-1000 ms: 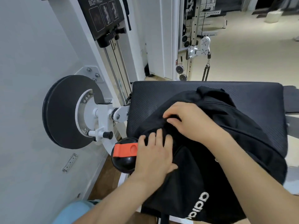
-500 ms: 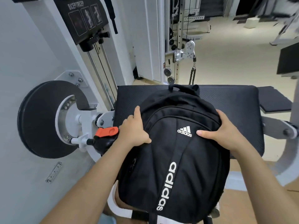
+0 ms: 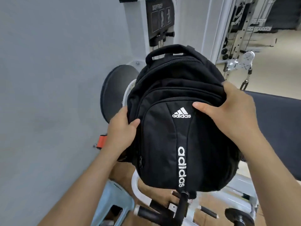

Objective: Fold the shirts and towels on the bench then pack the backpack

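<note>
Head view: one black woven-fabric backpack [image 3: 179, 144], rounded and bulging, with white stitched lettering, is held upright before the left end of one flat, black padded worktop [image 3: 276, 128]. One round, matte black disc [image 3: 112, 95] is seen behind its left side. Two hands are clamped on it: the left hand [image 3: 120, 129] on the left edge, the right hand [image 3: 228, 111] on the upper right, thumbs across the front. One small orange tab [image 3: 101, 141] lies beside the left wrist.

A gym: a cable rack with pulleys [image 3: 248, 57] fills the upper right of the frame, an exercise placard [image 3: 160, 18] tops a white machine at upper centre, and a round black disc [image 3: 112, 95] sits left of centre.
</note>
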Demonstrator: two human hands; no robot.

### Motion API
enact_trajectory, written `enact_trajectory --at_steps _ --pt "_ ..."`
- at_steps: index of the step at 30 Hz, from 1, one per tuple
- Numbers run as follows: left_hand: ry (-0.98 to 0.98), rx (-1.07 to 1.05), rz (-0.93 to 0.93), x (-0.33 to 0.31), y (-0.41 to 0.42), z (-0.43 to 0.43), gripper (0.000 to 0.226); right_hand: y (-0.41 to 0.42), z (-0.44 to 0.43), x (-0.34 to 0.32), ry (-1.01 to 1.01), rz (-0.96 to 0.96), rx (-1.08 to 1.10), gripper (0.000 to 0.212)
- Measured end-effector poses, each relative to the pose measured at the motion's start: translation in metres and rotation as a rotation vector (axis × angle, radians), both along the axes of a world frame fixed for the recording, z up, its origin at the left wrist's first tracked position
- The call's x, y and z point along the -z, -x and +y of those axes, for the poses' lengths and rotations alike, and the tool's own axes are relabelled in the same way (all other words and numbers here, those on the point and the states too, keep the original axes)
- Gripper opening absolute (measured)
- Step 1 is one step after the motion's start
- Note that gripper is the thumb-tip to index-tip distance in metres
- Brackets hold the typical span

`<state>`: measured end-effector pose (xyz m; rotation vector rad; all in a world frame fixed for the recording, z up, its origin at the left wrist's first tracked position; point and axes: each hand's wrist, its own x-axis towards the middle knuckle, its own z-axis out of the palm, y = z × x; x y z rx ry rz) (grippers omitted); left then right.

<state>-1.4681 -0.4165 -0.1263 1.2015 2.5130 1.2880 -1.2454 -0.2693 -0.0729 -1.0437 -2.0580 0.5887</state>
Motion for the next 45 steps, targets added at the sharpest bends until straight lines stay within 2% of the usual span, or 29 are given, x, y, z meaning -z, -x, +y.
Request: enact_trajectory --at_steps 5,9,15,19,25,31,34,36,37,38,40,42,44,45 --pt "-0.127 -0.192 0.106 -0.039 0.038 -0.126 0.016 0.061 -0.082 -0.037 -0.056 0.119 -0.219 0.055" --pt "-0.137 -0.385 0.128 -0.046 0.062 -0.226 0.018 0.126 -0.143 -0.038 -0.013 0.155 -0.397 0.04" --pt "-0.049 -0.604 0.068 -0.008 0.098 -0.333 0.016 0.228 -0.208 0.02 0.067 0.022 -0.628 0.03" --pt "0.038 -0.718 0.006 0.039 0.128 -0.372 0.017 0.286 -0.236 0.07 0.101 -0.129 -0.724 0.04" --pt "0.248 -0.822 -0.15 0.133 0.186 -0.397 0.008 0.359 -0.256 0.158 0.207 -0.352 -0.852 0.028" --pt "0.498 -0.815 -0.483 0.236 0.239 -0.379 0.022 0.415 -0.254 0.273 0.339 -0.659 -0.875 0.023" --pt "0.528 -0.879 -0.567 0.259 0.254 -0.365 0.027 0.441 -0.249 0.306 0.389 -0.658 -0.838 0.026" --pt "0.463 -0.944 -0.497 0.262 0.267 -0.358 0.032 0.465 -0.248 0.313 0.35 -0.592 -0.828 0.035" --pt "0.427 -0.942 -0.407 0.261 0.272 -0.353 0.045 0.475 -0.25 0.314 0.318 -0.562 -0.825 0.044" --pt "0.413 -0.905 -0.309 0.259 0.275 -0.348 0.059 0.483 -0.253 0.313 0.268 -0.535 -0.823 0.054" --pt "0.513 -0.729 -0.19 0.257 0.28 -0.335 0.076 0.493 -0.258 0.312 0.063 -0.502 -0.883 0.064" --pt "0.683 -0.577 -0.239 0.257 0.285 -0.324 0.077 0.495 -0.262 0.314 -0.094 -0.604 -1.041 0.063" --pt "0.807 -0.535 -0.414 0.255 0.293 -0.322 0.071 0.495 -0.263 0.318 -0.052 -0.816 -1.186 0.061" --pt "0.799 -0.541 -0.467 0.253 0.295 -0.324 0.068 0.496 -0.261 0.316 0.015 -0.897 -1.209 0.063"
